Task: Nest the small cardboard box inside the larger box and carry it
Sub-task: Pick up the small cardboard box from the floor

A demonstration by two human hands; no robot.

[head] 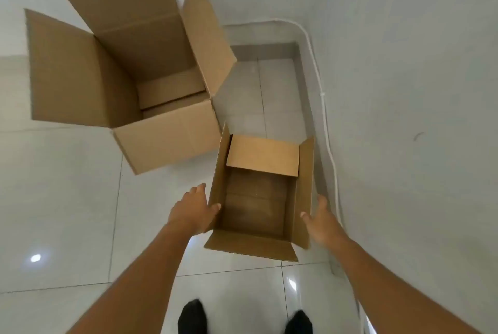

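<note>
2 shoes are getting cut off. 2 boxes: L hand is pinching small box flap, R hand is touching it w/ straight fingers; larger box is standing just beside.

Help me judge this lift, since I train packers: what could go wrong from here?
1. The left hand holds the small box by a loose flap, and the right hand lies by another; the flaps may bend and the box slip.
2. Its spread flaps could snag on the rim of the large box.
3. The wall is close on the right, cramping that hand.
</note>
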